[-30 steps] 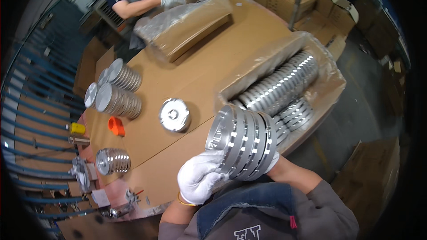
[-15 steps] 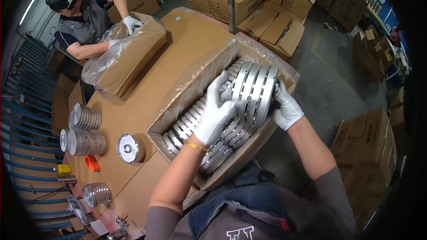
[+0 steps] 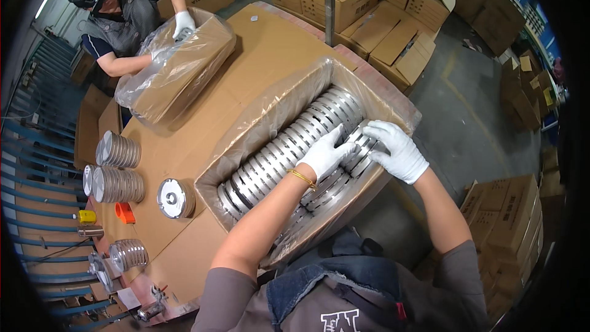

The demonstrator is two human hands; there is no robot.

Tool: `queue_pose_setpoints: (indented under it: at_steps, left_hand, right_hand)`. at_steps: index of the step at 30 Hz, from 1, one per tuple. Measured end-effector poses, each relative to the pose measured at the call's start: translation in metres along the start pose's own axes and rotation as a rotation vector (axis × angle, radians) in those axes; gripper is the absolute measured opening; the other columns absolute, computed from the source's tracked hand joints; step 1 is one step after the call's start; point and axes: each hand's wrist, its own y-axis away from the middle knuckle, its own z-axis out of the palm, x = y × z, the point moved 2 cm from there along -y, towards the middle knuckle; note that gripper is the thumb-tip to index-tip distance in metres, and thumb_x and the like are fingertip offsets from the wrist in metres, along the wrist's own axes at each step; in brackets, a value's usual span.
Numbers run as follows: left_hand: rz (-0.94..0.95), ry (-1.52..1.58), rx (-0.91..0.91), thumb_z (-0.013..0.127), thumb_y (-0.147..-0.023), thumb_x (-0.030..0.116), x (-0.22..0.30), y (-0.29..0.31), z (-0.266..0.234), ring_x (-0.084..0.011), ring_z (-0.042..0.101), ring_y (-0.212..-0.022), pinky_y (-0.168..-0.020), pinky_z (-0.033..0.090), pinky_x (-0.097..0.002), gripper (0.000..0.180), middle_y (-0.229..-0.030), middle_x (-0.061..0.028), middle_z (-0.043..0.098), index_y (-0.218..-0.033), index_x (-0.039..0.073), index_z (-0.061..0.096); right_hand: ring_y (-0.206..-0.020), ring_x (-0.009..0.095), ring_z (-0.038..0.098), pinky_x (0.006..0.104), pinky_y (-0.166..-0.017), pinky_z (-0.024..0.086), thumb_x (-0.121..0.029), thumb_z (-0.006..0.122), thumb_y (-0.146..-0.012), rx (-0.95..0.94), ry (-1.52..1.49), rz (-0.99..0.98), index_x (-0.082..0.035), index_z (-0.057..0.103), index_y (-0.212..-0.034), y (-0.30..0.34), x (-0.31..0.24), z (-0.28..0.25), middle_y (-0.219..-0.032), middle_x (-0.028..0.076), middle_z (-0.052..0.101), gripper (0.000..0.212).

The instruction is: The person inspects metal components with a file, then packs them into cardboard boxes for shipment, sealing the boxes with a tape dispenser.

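An open cardboard box (image 3: 212, 175) lined with clear plastic holds rows of silver slotted metal discs standing on edge. The long left row (image 3: 292, 138) runs the length of the box. In the right row, a short stack of metal discs (image 3: 360, 147) lies between my two white-gloved hands. My left hand (image 3: 326, 157) has its fingers against the stack's near-left side, thumb raised. My right hand (image 3: 398, 150) curls over its right side by the box wall, fingers and thumb apart around the discs. Fingertips of both hands are partly hidden among the discs.
Across the cardboard-covered table (image 3: 270, 43), a co-worker with white gloves reaches into another plastic-lined box (image 3: 190, 74). Disc stacks (image 3: 120, 184), a single round metal piece (image 3: 175, 198) and an orange tape-like item (image 3: 125, 213) lie left. A post (image 3: 329, 6) rises beyond my box.
The disc stack I held above the box has gone down into its right row. Both hands lowered with it, uncovering the left row. The co-worker's upper hand shifted slightly.
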Motion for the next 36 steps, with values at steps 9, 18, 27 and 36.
queue_pose_setpoints:
  at_steps: [9, 18, 27, 36]
  left_hand:
    - [0.067, 0.005, 0.242, 0.056, -0.087, 0.031, 0.03, 0.105, -0.084, -0.0294, 0.056, -0.108, -0.094, 0.042, -0.0342, 0.04, -0.117, -0.0167, 0.06, -0.116, 0.004, 0.06]
    - [-0.457, -0.334, 1.151, 0.064, -0.081, 0.025, -0.148, 0.281, -0.189, -0.0287, 0.062, -0.096, -0.087, 0.048, -0.0361, 0.036, -0.102, -0.0116, 0.066, -0.112, 0.008, 0.064]
    - [-0.352, -1.075, 0.97, 0.066, -0.069, 0.022, -0.236, 0.331, -0.219, -0.0253, 0.059, -0.079, -0.079, 0.043, -0.0398, 0.008, -0.073, -0.0046, 0.065, -0.072, 0.014, 0.068]
    - [-0.089, 0.669, 1.207, 0.054, -0.088, 0.013, -0.163, 0.383, -0.217, -0.0203, 0.06, -0.089, -0.08, 0.047, -0.0334, 0.018, -0.093, -0.0082, 0.065, -0.097, 0.0, 0.061]
  right_hand:
    - [-0.125, 0.038, 0.036, 0.0452, -0.101, 0.036, -0.025, 0.069, -0.069, -0.574, 0.425, 0.295, -0.008, 0.036, -0.133, -0.025, -0.022, 0.03, -0.141, 0.02, 0.028, 0.074]
    - [-0.113, 0.043, 0.048, 0.0432, -0.097, 0.043, -0.006, 0.077, -0.057, -0.648, 0.445, 0.459, -0.012, 0.03, -0.138, -0.049, 0.01, 0.057, -0.138, 0.024, 0.027, 0.094]
    - [-0.128, 0.04, 0.033, 0.0378, -0.105, 0.032, -0.012, 0.074, -0.058, -0.351, 0.304, 0.499, 0.001, 0.027, -0.14, -0.038, 0.014, 0.083, -0.142, 0.026, 0.026, 0.096]
    - [-0.106, 0.018, 0.054, 0.0299, -0.094, 0.042, -0.009, 0.057, -0.087, -0.07, -0.754, 0.26, 0.001, 0.055, -0.118, -0.041, -0.214, 0.156, -0.115, 0.01, 0.058, 0.033]
